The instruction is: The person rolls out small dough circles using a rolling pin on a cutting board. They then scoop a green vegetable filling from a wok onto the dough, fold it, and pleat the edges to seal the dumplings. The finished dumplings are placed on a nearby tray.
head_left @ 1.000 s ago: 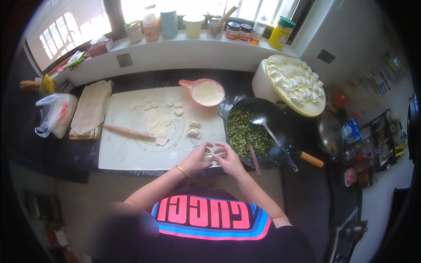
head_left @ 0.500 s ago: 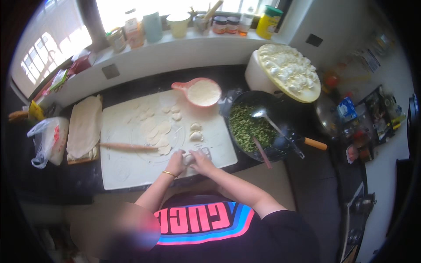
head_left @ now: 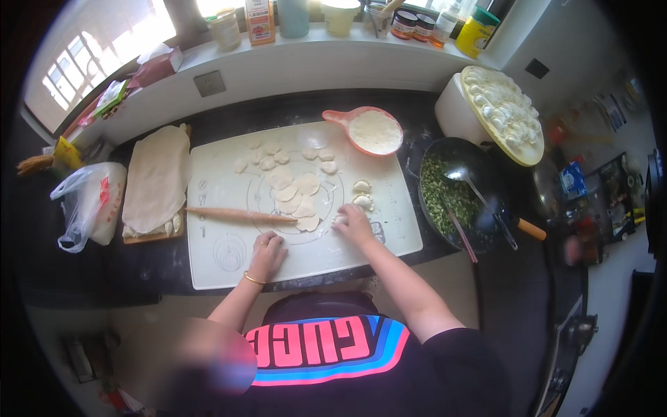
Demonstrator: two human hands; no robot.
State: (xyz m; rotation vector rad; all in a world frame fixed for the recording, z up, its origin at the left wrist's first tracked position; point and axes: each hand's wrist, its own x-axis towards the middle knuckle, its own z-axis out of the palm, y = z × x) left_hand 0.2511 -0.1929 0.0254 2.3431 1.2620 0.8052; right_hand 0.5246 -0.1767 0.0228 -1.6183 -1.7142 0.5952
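Note:
My right hand (head_left: 356,225) lies on the white silicone mat (head_left: 222,267) with its fingers on a folded dumpling (head_left: 340,219), just below two finished dumplings (head_left: 362,194). My left hand (head_left: 267,251) rests on the mat with its fingers curled and nothing in it, just below the wooden rolling pin (head_left: 240,215). Several round dough wrappers (head_left: 295,194) lie in the middle of the mat. To my right stands a black wok of green filling (head_left: 445,198) with a spoon and chopsticks in it.
A pink scoop of flour (head_left: 374,132) sits at the mat's far edge. A round tray of finished dumplings (head_left: 504,111) stands on a white pot at the back right. At the left, a cloth-covered board (head_left: 156,181) and a plastic bag (head_left: 87,205). Jars line the windowsill.
Both hands held a dumpling together in front of me. Now they have parted: the right has lowered the dumpling onto the mat beside the others, the left has dropped onto the mat.

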